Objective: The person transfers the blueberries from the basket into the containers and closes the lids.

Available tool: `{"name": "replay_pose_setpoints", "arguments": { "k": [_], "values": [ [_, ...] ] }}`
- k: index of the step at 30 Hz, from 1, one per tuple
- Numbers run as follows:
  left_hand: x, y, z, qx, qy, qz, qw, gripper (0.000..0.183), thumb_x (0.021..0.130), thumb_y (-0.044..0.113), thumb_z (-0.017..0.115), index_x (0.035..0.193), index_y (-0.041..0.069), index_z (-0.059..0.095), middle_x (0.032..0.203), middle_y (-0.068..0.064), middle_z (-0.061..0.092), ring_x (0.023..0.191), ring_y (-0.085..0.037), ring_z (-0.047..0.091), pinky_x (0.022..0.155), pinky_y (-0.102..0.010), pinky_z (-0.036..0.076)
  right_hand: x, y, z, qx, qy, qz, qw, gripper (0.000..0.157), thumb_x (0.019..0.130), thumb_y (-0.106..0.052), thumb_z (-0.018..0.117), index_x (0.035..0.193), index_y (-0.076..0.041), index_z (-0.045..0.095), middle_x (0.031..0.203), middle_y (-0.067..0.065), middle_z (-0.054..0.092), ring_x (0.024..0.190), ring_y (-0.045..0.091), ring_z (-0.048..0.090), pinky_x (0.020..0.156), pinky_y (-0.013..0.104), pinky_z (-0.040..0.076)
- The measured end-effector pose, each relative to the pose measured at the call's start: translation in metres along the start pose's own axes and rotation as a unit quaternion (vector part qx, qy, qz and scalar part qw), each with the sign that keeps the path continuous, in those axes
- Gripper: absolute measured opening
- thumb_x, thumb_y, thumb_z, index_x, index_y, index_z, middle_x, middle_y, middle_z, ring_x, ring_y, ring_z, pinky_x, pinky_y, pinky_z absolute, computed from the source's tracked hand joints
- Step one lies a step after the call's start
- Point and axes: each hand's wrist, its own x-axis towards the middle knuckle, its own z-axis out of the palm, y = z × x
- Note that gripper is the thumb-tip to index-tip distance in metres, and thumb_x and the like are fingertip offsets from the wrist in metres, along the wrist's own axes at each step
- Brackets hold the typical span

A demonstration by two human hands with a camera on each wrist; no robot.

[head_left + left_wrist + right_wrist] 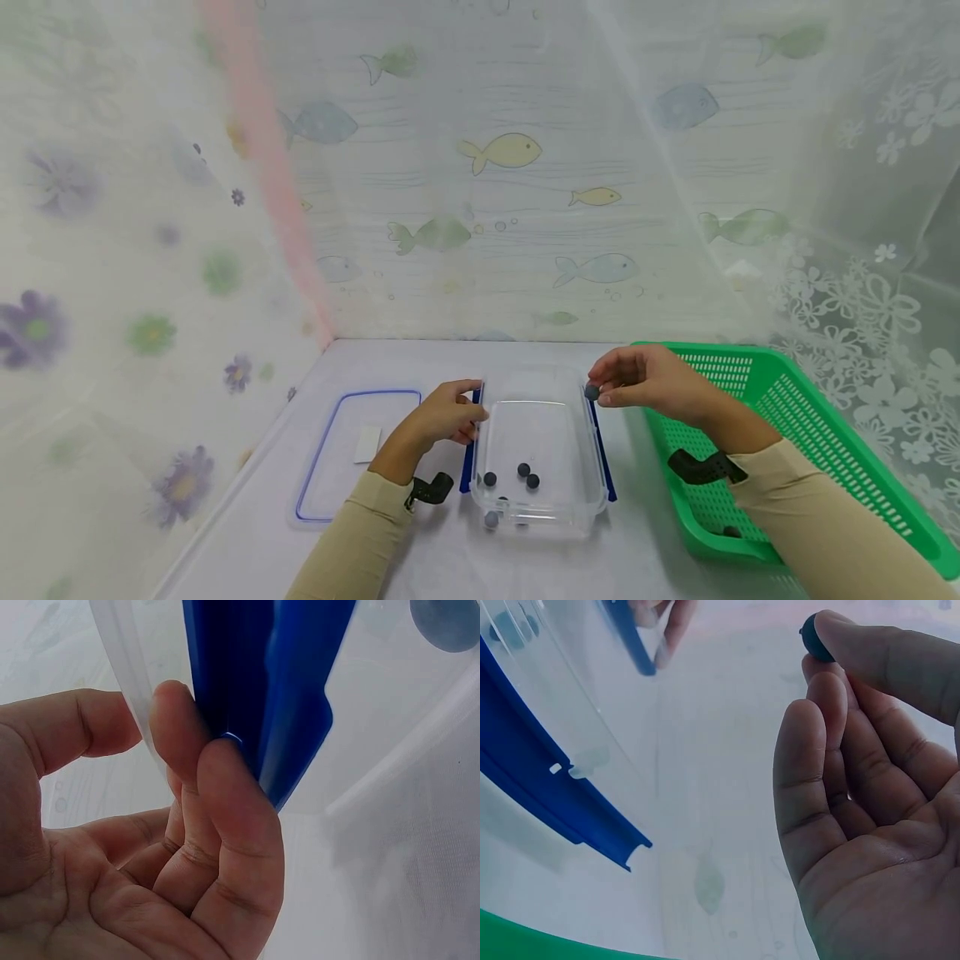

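1. Only the head view takes in the clear, blue-edged lid (318, 483) at left and most of the green basket (723, 347) at right; the left wrist view adds the left hand (442, 414)'s fingers gripping the transparent plastic box (528, 433) by its blue side latch (262, 675).
2. Right of the head frame's centre, beside the box's upper right corner, the right hand (648, 383) pinches a small, round, dark ball (592, 392) between thumb and fingertip.
3. Loose balls (523, 470) at the box's lower left are partly obscured by its near wall; a dark object (727, 531) low in the basket is indistinct.
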Motion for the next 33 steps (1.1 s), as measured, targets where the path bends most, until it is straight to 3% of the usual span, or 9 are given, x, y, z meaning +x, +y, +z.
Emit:
{"name": "replay_pose_setpoints", "arguments": {
  "k": [22,29,33],
  "values": [
    [-0.0013,0.0029,-0.0013,0.0,-0.001,-0.002,1.0,0.073,0.095,0.017,0.071,0.16,0.009,0.038,0.107,-0.016,0.065,0.067,-0.019,0.067,0.066,-0.032,0.062,0.0023,0.0015,0.0066,0.006,-0.022,0.007,1.0,0.034,0.09,-0.02,0.083,0.117,-0.005,0.07,0.117,0.018,0.074,0.103,0.026,0.074,0.088,0.037,0.062],
    [0.0008,0.0009,-0.002,-0.001,-0.003,-0.003,1.0,0.074,0.095,0.017,0.071,0.16,0.008,0.038,0.105,-0.016,0.065,0.068,-0.02,0.067,0.066,-0.033,0.062,0.0009,0.0014,0.0069,-0.006,-0.02,0.011,1.0,0.03,0.09,-0.02,0.082,0.115,-0.006,0.071,0.119,0.025,0.071,0.102,0.026,0.074,0.087,0.035,0.062],
    [0.0008,0.0012,-0.0025,-0.003,-0.004,-0.004,1.0,0.074,0.094,0.018,0.072,0.16,0.009,0.038,0.104,-0.015,0.065,0.068,-0.02,0.067,0.067,-0.033,0.063,-0.0009,0.0014,0.0057,-0.022,-0.015,0.019,0.999,0.031,0.09,-0.021,0.082,0.115,-0.006,0.071,0.117,0.022,0.073,0.103,0.026,0.073,0.086,0.033,0.062]
  ]
}}
